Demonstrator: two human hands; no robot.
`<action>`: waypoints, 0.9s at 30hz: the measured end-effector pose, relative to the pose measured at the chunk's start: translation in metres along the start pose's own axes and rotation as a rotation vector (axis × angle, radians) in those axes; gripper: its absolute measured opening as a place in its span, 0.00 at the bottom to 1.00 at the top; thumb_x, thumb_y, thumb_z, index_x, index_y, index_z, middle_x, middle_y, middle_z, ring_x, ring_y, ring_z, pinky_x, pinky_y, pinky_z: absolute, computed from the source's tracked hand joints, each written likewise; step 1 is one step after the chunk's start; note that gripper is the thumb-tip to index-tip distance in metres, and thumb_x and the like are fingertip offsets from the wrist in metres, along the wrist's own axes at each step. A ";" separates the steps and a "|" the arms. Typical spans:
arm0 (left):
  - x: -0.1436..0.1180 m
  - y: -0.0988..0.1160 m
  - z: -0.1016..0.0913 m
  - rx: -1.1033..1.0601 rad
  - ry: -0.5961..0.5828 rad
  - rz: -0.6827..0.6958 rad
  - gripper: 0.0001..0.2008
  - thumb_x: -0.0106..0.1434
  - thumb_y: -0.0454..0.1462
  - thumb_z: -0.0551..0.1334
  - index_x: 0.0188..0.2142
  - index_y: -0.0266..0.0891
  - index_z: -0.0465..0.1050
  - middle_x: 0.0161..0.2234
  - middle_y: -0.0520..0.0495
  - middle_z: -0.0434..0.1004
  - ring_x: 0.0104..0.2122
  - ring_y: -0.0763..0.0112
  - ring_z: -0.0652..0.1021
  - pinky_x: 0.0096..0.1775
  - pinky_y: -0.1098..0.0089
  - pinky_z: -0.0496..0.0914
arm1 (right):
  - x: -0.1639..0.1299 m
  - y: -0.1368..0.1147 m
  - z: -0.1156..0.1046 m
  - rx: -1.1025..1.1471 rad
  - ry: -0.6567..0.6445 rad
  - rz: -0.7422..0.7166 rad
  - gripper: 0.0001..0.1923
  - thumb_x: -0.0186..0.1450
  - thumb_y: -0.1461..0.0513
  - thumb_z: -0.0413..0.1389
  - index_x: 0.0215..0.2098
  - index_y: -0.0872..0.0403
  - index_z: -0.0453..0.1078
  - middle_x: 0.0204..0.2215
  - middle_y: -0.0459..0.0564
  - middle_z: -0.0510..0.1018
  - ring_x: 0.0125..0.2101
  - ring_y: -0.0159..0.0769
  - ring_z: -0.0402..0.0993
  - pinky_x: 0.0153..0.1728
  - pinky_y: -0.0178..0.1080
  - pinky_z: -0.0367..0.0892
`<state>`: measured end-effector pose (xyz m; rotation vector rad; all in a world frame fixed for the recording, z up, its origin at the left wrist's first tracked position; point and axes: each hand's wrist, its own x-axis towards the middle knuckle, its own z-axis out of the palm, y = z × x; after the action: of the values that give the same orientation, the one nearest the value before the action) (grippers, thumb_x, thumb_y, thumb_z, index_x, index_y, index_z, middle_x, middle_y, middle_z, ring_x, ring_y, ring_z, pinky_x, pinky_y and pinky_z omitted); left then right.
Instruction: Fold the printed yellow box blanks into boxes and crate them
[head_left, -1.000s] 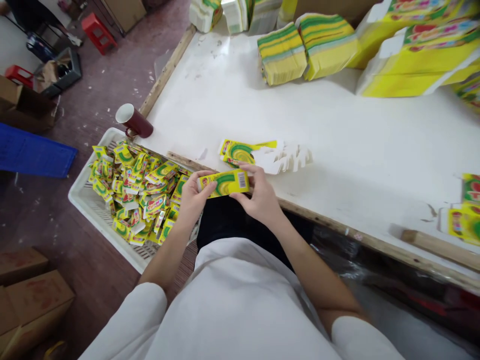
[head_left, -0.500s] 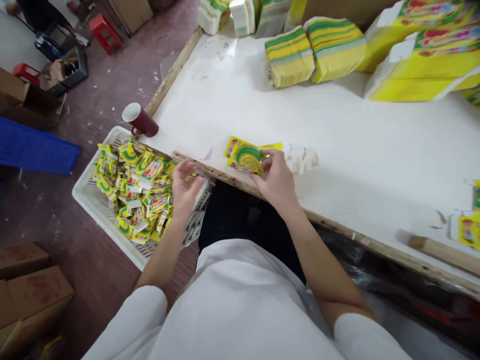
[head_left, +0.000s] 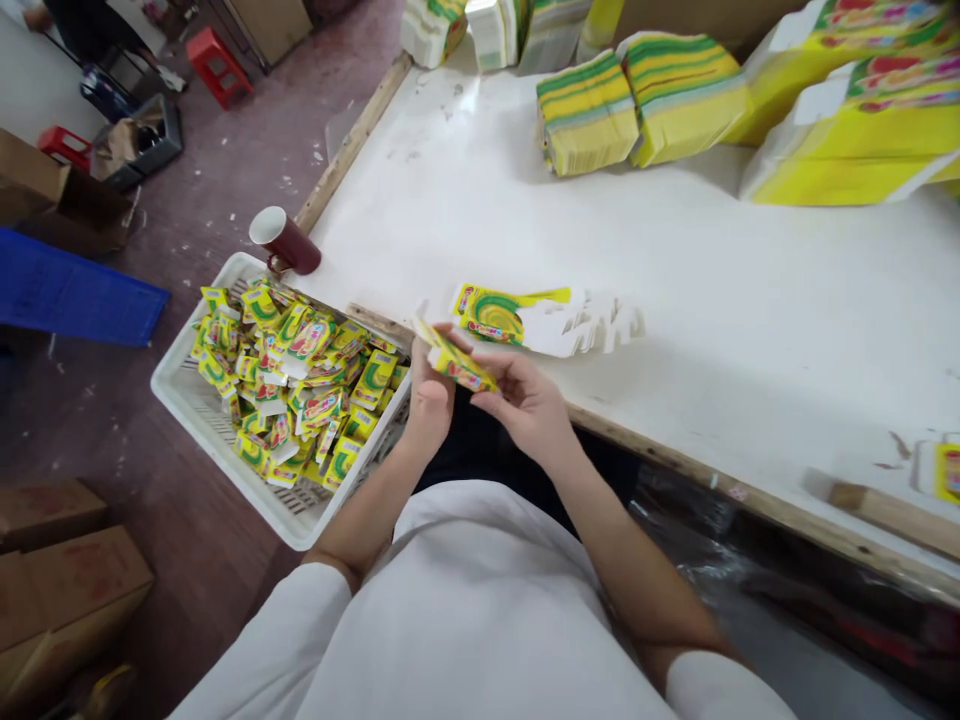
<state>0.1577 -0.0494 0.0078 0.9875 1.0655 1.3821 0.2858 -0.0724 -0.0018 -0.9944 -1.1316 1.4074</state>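
Note:
Between my two hands, over the table's front edge, is a small yellow-green printed carton (head_left: pixel 459 367), tilted and partly folded. My left hand (head_left: pixel 430 400) grips its left end, with the thumb in front. At its right end my right hand (head_left: pixel 525 400) pinches it between thumb and fingers. Just beyond lie flat printed carton blanks (head_left: pixel 489 314), fanned out to the right with their white sides showing. To my left, a white plastic basket (head_left: pixel 176 385) is heaped with small yellow-green cartons (head_left: pixel 300 385).
A maroon mug (head_left: pixel 296 247) lies tipped at the left corner of the white table (head_left: pixel 720 300). Stacks of carton blanks (head_left: pixel 589 115) and larger yellow boxes (head_left: pixel 847 150) stand along the back. A wooden strip (head_left: pixel 892 515) lies near the right front edge.
My right hand has drawn a carton blank off the fanned pile towards me. My left hand has moved right from above the basket and closed on it.

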 end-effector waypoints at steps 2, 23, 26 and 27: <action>-0.007 -0.008 -0.009 0.058 -0.023 0.036 0.28 0.55 0.61 0.69 0.43 0.42 0.72 0.41 0.44 0.76 0.41 0.61 0.77 0.45 0.61 0.72 | 0.001 -0.003 -0.008 -0.026 0.049 -0.020 0.15 0.61 0.56 0.66 0.44 0.52 0.76 0.38 0.48 0.81 0.35 0.36 0.76 0.37 0.39 0.72; -0.008 0.026 -0.020 1.018 -0.532 0.319 0.38 0.56 0.40 0.70 0.62 0.39 0.55 0.54 0.37 0.72 0.48 0.55 0.79 0.47 0.62 0.73 | -0.007 0.008 -0.028 -0.151 0.134 -0.104 0.33 0.73 0.45 0.49 0.70 0.51 0.58 0.65 0.59 0.68 0.65 0.47 0.65 0.63 0.52 0.66; -0.010 0.019 -0.018 0.951 -0.556 0.478 0.39 0.57 0.37 0.68 0.64 0.41 0.51 0.57 0.36 0.69 0.51 0.57 0.78 0.48 0.64 0.73 | -0.003 0.007 -0.014 0.106 0.090 0.107 0.30 0.69 0.42 0.53 0.60 0.52 0.71 0.54 0.56 0.78 0.58 0.47 0.73 0.59 0.50 0.70; -0.010 0.017 -0.017 0.935 -0.556 0.506 0.38 0.57 0.36 0.68 0.63 0.42 0.52 0.56 0.36 0.69 0.50 0.58 0.78 0.46 0.64 0.73 | -0.001 0.005 -0.011 0.122 0.106 0.116 0.28 0.67 0.43 0.56 0.56 0.52 0.73 0.51 0.55 0.80 0.56 0.47 0.75 0.59 0.49 0.71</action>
<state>0.1376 -0.0612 0.0204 2.2931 1.0548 0.8265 0.2951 -0.0721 -0.0086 -1.0479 -0.9120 1.4800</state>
